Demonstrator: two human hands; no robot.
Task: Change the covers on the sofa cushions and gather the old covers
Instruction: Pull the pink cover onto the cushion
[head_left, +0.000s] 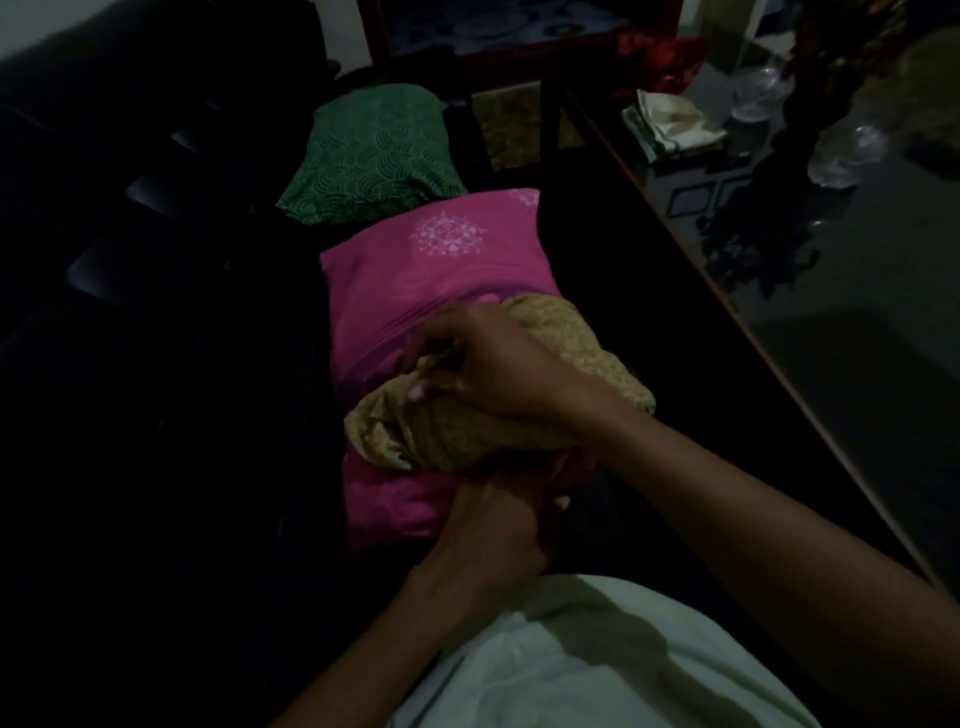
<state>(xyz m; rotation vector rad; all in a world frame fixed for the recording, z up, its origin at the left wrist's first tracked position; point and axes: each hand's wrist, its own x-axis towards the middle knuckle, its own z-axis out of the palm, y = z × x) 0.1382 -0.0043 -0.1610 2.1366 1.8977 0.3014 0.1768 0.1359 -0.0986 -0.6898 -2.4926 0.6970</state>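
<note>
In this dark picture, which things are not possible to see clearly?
Head view only:
- Left hand fingertips: hidden under the yellow cloth.
- Near edge of the pink cushion: covered by both hands and that cloth.
- Sofa: lost in darkness.
- Glass items on the table: blurred, dim.

No words, numbers, labels or brand marks can be read anywhere in this dim view. The only marking is a white round ornament printed on the pink cushion cover (431, 280), and it carries no letters.
</note>
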